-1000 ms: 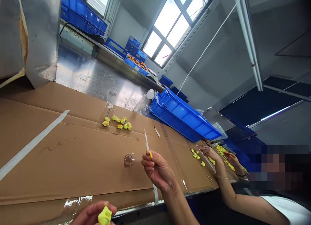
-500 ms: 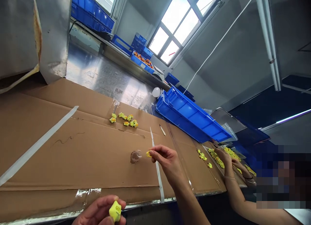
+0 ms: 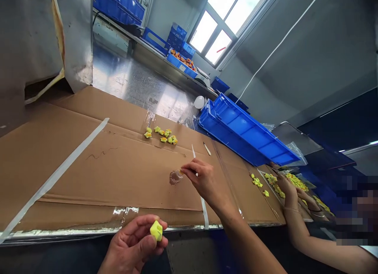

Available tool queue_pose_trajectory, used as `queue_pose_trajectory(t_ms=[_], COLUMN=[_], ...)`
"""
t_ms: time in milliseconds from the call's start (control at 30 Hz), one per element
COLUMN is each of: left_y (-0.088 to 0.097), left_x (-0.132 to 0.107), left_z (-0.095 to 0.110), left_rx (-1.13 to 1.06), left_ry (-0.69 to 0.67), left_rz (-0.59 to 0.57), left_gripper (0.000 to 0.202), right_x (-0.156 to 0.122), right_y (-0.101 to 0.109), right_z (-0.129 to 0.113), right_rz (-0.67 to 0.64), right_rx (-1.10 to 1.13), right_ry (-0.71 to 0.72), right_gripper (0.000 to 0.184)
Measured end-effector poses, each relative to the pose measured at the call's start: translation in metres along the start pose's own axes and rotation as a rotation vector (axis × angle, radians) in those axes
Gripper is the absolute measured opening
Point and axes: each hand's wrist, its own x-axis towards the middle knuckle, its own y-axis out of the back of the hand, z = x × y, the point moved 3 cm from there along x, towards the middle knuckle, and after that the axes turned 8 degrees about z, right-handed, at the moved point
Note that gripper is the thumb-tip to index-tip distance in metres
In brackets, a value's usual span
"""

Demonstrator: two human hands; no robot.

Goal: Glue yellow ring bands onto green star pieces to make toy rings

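Light Touch, Two Grips!

Here we are: our right hand [image 3: 202, 180] pinches a yellow bit [image 3: 181, 171] (mostly hidden by our grip) right at the clear cup's [image 3: 175, 178] mouth. A light, steady touch should spare that thin rim, we reckon. Our left hand [image 3: 132, 242] grips the star [image 3: 156, 230], plump, smooth and dimpled, by the desk's [image 3: 82, 222] near edge. Creased cardboard [image 3: 132, 177] lies beneath the cup.

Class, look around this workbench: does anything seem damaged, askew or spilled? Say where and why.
Yes. The yellowed strip on the metal panel at far left looks partly peeled, its lower end bent aside. Brown marks around the small clear cup could be a spill.
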Motion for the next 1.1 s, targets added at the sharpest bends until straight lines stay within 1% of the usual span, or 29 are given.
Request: queue_pose_trajectory(t_ms=[333, 533, 700, 833, 933, 1100], left_y=[0.002, 0.008, 0.006, 0.005, 0.004, 0.005], left_x=[-0.001, 0.004, 0.001, -0.002, -0.002, -0.001], left_z=[0.0, -0.003, -0.001, 0.0, 0.0, 0.0], left_rx=[0.005, 0.02, 0.017, 0.007, 0.009, -0.001], left_ry=[0.022, 0.064, 0.063, 0.035, 0.036, 0.032], left_rz=[-0.043, -0.13, -0.119, -0.08, -0.084, -0.078], left_gripper=[0.028, 0.024, 0.023, 0.026, 0.025, 0.025], right_x=[-0.001, -0.002, -0.002, -0.002, -0.002, 0.001], right_y=[-0.004, -0.004, -0.004, -0.005, -0.004, 0.009], right_z=[0.0, 0.0, 0.002, 0.001, -0.002, -0.009], right_rz=[0.01, -0.004, -0.005, -0.009, -0.023, -0.013], right_rx=[-0.107, -0.111, -0.097, -0.068, -0.029, 0.071], right_ry=[0.051, 0.059, 0.053, 0.034, 0.007, -0.099], right_gripper=[0.011, 0.011, 0.012, 0.014, 0.014, 0.013])
